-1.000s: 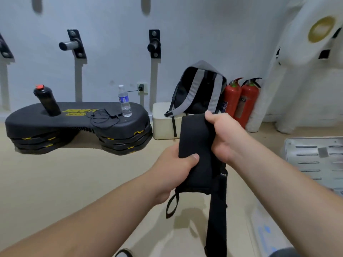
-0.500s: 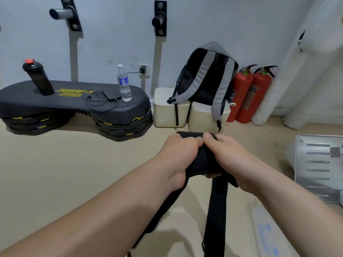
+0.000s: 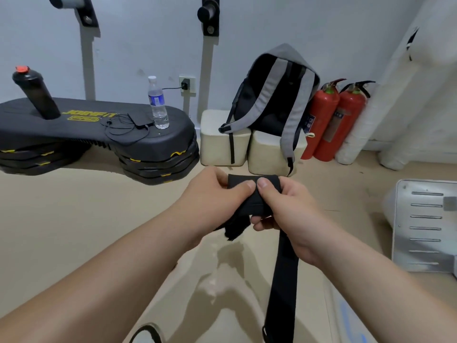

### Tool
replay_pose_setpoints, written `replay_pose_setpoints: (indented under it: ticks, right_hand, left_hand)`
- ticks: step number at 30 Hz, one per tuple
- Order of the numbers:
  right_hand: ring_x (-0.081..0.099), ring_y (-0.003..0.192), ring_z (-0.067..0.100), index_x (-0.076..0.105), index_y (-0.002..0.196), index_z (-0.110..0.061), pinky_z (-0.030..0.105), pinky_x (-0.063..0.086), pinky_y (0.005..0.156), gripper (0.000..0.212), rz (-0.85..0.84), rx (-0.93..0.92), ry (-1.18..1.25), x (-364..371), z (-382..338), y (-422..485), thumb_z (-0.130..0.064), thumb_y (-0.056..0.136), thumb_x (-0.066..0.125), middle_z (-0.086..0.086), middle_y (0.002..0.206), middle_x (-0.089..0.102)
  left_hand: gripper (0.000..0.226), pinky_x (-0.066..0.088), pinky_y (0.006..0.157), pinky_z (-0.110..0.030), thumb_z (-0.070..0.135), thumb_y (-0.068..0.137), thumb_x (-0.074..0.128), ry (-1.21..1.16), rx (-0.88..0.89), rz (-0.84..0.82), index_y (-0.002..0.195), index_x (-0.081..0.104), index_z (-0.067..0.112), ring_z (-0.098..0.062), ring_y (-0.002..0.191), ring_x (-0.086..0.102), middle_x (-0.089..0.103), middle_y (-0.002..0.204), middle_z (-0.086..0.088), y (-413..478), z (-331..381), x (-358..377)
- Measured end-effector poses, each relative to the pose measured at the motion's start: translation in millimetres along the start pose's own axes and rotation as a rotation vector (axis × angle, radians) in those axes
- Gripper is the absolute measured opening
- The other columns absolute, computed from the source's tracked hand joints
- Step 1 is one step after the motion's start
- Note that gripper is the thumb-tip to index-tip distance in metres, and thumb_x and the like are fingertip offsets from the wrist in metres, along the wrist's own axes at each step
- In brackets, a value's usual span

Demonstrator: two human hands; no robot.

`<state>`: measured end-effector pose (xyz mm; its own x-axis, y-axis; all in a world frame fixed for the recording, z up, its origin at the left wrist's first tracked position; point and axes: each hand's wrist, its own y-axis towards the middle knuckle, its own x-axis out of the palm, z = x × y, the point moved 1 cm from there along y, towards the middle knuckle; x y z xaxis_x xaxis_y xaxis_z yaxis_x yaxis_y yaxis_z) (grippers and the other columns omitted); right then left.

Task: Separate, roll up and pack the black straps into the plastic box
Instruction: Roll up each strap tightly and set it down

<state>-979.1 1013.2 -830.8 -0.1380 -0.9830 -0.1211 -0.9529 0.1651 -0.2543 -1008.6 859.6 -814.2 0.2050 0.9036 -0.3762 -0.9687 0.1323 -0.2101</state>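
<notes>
A wide black strap (image 3: 283, 276) is held in front of me at mid frame. Its padded upper end is folded over into a short thick bundle between both hands. My left hand (image 3: 212, 196) grips the bundle's left side, thumb on top. My right hand (image 3: 284, 209) pinches the right side, thumb pressed next to the left thumb. The strap's long tail hangs straight down from under my right hand to the bottom edge. Another black loop (image 3: 146, 332) shows at the bottom edge. A plastic box is not clearly in view.
A black stepper platform (image 3: 94, 129) carrying a water bottle (image 3: 158, 102) and a black flask (image 3: 37, 95) lies at left. A grey backpack (image 3: 274, 95) rests on two cream blocks, with two red fire extinguishers (image 3: 336, 120) beside it. A slotted metal panel (image 3: 425, 226) lies at right.
The padded strap end went from held upright and flat to folded down into a compact bundle. Both hands have dropped lower and closed together over it, and my view tilted down.
</notes>
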Motion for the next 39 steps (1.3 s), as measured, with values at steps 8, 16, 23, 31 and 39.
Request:
replay_pose_setpoints:
  ticks: [8, 16, 23, 31, 39]
  right_hand:
    - [0.052, 0.047, 0.018, 0.063, 0.1, -0.006, 0.031, 0.049, 0.05, 0.026, 0.033, 0.215, 0.188, -13, -3, 1, -0.029, 0.109, 0.056, 0.006, 0.059, 0.063]
    - [0.053, 0.052, 0.024, 0.064, 0.095, -0.009, 0.037, 0.052, 0.059, 0.053, -0.054, 0.181, 0.067, -19, -7, -10, -0.059, 0.104, 0.051, 0.01, 0.066, 0.059]
    - [0.067, 0.079, 0.011, 0.077, 0.097, -0.026, 0.034, 0.057, 0.071, 0.016, 0.006, -0.138, -0.051, -23, -1, -3, -0.039, 0.09, 0.081, -0.009, 0.082, 0.071]
    - [0.055, 0.06, 0.012, 0.071, 0.103, -0.011, 0.034, 0.044, 0.06, 0.014, 0.022, -0.172, 0.029, -21, -1, -3, -0.024, 0.099, 0.072, -0.001, 0.066, 0.061]
    - [0.057, 0.061, 0.016, 0.071, 0.094, -0.013, 0.03, 0.046, 0.056, 0.007, 0.099, -0.175, 0.21, -22, -3, 1, -0.016, 0.094, 0.078, 0.001, 0.074, 0.067]
  left_hand:
    - [0.039, 0.041, 0.075, -0.009, 0.024, 0.088, 0.081, 0.393, 0.589, -0.135, 0.122, 0.068, 0.039, 0.008, 0.093, 0.059, 0.07, 0.108, 0.021, -13, -15, 8]
    - [0.021, 0.05, 0.073, -0.024, 0.016, 0.097, 0.066, 0.249, 0.499, 0.071, 0.1, 0.076, 0.034, -0.007, 0.082, 0.065, 0.074, 0.087, 0.014, -6, -12, 2]
    - [0.014, 0.041, 0.055, -0.016, 0.013, 0.098, 0.067, -0.08, 0.138, -0.009, 0.09, 0.076, 0.021, -0.001, 0.057, 0.054, 0.063, 0.063, 0.015, -1, -14, -3]
    - [0.008, 0.05, 0.064, -0.02, 0.02, 0.098, 0.072, -0.239, 0.129, 0.053, 0.105, 0.072, 0.026, -0.003, 0.074, 0.069, 0.076, 0.087, 0.007, -4, -14, -4]
    - [0.009, 0.053, 0.068, -0.022, 0.017, 0.102, 0.068, -0.344, 0.079, 0.079, 0.102, 0.075, 0.023, -0.007, 0.078, 0.07, 0.078, 0.091, 0.002, -2, -13, -2]
